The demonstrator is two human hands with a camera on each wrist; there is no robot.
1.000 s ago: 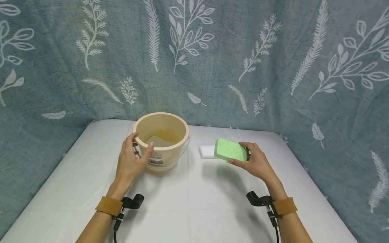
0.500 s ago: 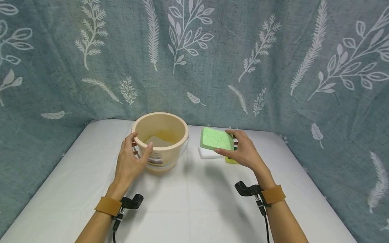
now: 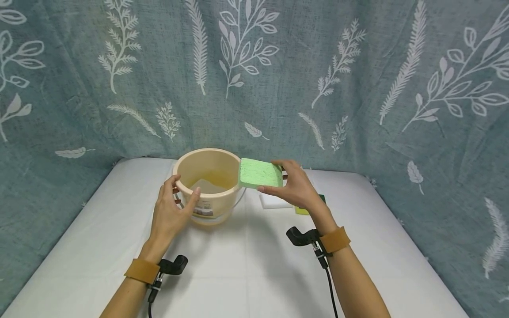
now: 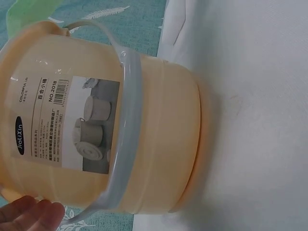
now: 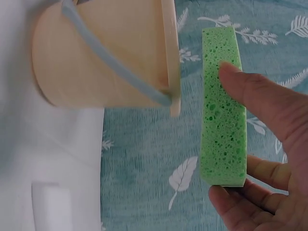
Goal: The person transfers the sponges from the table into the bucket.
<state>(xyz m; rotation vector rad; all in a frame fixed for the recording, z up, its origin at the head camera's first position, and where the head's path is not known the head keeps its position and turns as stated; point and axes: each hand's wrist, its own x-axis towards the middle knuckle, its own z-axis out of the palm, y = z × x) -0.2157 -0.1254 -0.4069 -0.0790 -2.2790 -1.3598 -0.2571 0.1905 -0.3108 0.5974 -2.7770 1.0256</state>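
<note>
A cream plastic bucket (image 3: 210, 205) with a grey handle (image 4: 129, 110) and a printed label stands upright at the back of the table, left of centre. Yellowish liquid seems to lie inside it. My left hand (image 3: 171, 212) holds the bucket at its near left side, fingers at the side and thumb near the front rim. My right hand (image 3: 296, 187) grips a green sponge (image 3: 260, 173) between thumb and fingers. In the head view the sponge overlaps the bucket's right rim; in the right wrist view a gap shows between them, with the sponge above rim height.
Behind my right hand, a white block (image 3: 273, 202) lies on the white-covered table (image 3: 254, 265). Beside it, a yellow and green sponge (image 3: 302, 210) is partly hidden by my wrist. A teal leaf-patterned curtain (image 3: 278, 110) hangs along the back and sides.
My right hand has carried the green sponge left and upward to the bucket's right rim, uncovering the white block and part of the yellow sponge. The left hand and bucket have stayed put.
</note>
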